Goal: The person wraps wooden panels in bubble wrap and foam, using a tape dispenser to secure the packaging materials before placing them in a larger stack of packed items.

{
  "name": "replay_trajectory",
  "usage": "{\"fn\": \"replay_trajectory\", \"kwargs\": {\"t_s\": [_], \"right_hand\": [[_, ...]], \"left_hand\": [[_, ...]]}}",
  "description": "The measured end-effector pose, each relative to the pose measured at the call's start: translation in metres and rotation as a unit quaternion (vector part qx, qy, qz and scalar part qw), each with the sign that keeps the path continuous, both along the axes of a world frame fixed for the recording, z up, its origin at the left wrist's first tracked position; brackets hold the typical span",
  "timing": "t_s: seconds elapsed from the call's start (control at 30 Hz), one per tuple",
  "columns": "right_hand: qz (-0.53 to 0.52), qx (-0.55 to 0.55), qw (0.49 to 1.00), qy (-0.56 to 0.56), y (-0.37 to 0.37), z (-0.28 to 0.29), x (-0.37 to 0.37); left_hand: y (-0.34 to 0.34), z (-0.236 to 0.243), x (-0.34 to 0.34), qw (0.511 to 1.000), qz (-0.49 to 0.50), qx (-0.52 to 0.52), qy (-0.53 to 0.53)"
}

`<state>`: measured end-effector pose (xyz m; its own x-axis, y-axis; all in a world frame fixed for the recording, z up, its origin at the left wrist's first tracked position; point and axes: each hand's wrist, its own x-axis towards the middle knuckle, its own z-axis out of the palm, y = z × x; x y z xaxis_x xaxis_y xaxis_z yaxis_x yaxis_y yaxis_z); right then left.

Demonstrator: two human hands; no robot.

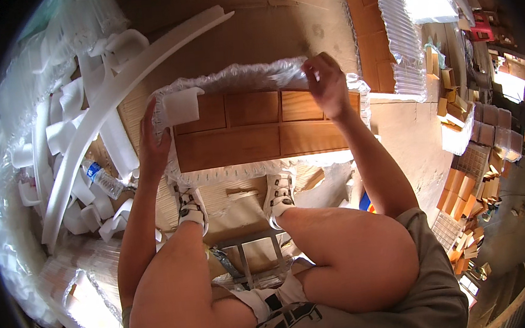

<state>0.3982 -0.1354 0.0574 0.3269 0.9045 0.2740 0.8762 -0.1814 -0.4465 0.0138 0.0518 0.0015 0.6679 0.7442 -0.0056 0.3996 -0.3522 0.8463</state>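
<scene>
Evidently the wrapping step was under way: the right hand (325, 85) pinched the clear air-cushion plastic wrap (237, 77) along the far edge of the brown wooden drawer-front cabinet (254, 131), which lay on the floor before the feet, long axis left to right, drawer fronts up. The left hand (153, 142) clasped its left end beside a white foam corner block (181, 105). Next, the wrap would probably need drawing snug.

Brown wooden cabinet (254, 131), clear wrap (237, 76)
</scene>
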Motion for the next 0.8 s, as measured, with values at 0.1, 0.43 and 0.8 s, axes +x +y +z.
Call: {"fn": "replay_trajectory", "kwargs": {"t_s": [0.1, 0.43, 0.8], "right_hand": [[-0.097, -0.026, 0.994, 0.047, 0.003, 0.007, 0.008], [0.063, -0.097, 0.993, 0.032, -0.056, 0.017, -0.075], [0.04, -0.133, 0.99, -0.021, -0.067, 0.01, -0.091]], "left_hand": [[-0.002, 0.002, 0.004, 0.999, 0.013, -0.031, 0.0], [-0.005, -0.001, 0.005, 0.999, 0.023, -0.026, 0.003], [-0.004, 0.004, 0.012, 0.999, 0.042, -0.027, 0.013]]}}
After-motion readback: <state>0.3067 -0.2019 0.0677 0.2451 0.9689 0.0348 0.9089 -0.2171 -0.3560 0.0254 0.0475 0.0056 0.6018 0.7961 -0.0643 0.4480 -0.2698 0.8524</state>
